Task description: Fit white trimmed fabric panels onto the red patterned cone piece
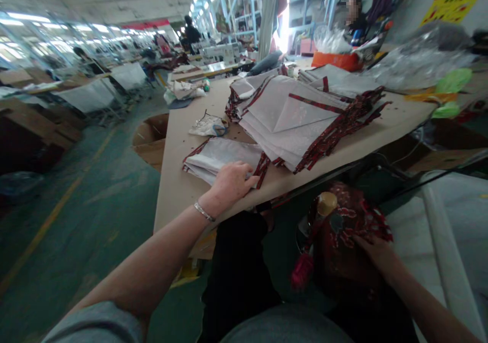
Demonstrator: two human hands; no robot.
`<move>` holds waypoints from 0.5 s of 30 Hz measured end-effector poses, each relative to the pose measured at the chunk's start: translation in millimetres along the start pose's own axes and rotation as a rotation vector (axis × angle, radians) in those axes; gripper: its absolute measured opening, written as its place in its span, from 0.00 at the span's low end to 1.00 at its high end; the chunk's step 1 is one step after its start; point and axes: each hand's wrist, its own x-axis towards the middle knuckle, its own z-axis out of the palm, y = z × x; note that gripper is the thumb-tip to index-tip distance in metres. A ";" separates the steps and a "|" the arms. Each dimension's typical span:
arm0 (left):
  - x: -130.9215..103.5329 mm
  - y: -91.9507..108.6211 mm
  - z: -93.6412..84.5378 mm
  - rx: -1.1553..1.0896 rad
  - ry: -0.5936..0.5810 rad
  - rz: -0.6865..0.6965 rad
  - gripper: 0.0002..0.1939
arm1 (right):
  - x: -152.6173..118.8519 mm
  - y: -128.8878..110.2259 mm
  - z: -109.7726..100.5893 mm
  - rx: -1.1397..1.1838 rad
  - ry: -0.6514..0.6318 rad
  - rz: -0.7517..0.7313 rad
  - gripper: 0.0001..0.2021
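— The left hand point(231, 183): what is it doing?

— It is lying palm down, fingers spread loosely, on the near edge of a small stack of folded white fabric pieces point(223, 158) trimmed in dark red print. It is pressing on the stack rather than pinching it. A thin bracelet point(204, 212) is sitting on the wrist just behind it.

— Where is that stack lying?

— On the tan worktable point(179, 180), close to the near edge, right under the fingertips. Up and to the left of the hand, a crumpled bit of white material point(209, 125) is resting on the table, and off the table's left edge, an open cardboard box point(150, 137) is standing on the green floor.

— And to the right of the hand?

— Just beyond it and to the right, a much larger pile of the same white, red-bordered pieces point(301, 119) is fanning out across the table. Far beyond that, an orange bin point(335, 60) is sitting near a person at the back.

— Where is the right hand?

— The right hand point(375, 254) is hanging low, well to the right and below the table edge, with its fingers gripping a bundle of dark red patterned cloth point(343, 236) in the lap. A pale rounded knob point(327, 203) is poking up at the bundle's top, and something pink point(303, 272) is dangling at its lower left.
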 end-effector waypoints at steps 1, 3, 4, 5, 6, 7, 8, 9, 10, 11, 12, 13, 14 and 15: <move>1.1 2.7 -1.1 0.037 -0.028 -0.016 0.15 | 0.5 17.5 7.7 -0.037 -0.022 0.017 0.15; 3.9 6.9 -3.4 0.088 -0.085 -0.052 0.15 | 2.0 42.6 16.9 -0.114 -0.018 0.013 0.22; 5.3 8.1 -3.7 0.099 -0.106 -0.066 0.15 | 2.6 49.7 18.7 -0.152 0.009 -0.006 0.26; 6.6 8.8 -3.5 0.103 -0.117 -0.074 0.15 | 2.7 53.2 18.8 -0.177 0.044 -0.028 0.30; 7.8 8.9 -2.6 0.103 -0.122 -0.074 0.15 | 2.3 52.9 17.4 -0.182 0.082 -0.048 0.32; 9.0 8.5 -1.3 0.099 -0.120 -0.072 0.15 | 1.1 49.2 15.0 -0.167 0.108 -0.060 0.32; 10.2 7.6 0.3 0.084 -0.115 -0.075 0.15 | -1.0 42.4 11.8 -0.133 0.115 -0.063 0.32; 11.5 6.4 1.9 0.059 -0.109 -0.084 0.15 | -3.9 33.2 8.2 -0.089 0.112 -0.058 0.30; 12.9 4.9 3.5 0.027 -0.104 -0.098 0.15 | -7.6 22.0 4.5 -0.040 0.108 -0.050 0.28; 14.2 3.1 4.9 -0.007 -0.101 -0.116 0.15 | -12.1 9.5 1.1 0.010 0.098 -0.039 0.27; 15.5 1.0 6.1 -0.041 -0.099 -0.134 0.15 | -17.3 -3.9 -1.9 0.056 0.078 -0.028 0.25; 16.6 -1.2 7.2 -0.069 -0.099 -0.149 0.14 | -22.9 -17.8 -4.3 0.098 0.049 -0.021 0.24; 17.5 -3.6 8.2 -0.093 -0.101 -0.159 0.14 | -28.7 -31.7 -5.9 0.135 0.015 -0.025 0.23; 18.2 -5.9 9.1 -0.112 -0.104 -0.168 0.13 | -34.7 -45.3 -6.8 0.170 -0.022 -0.039 0.21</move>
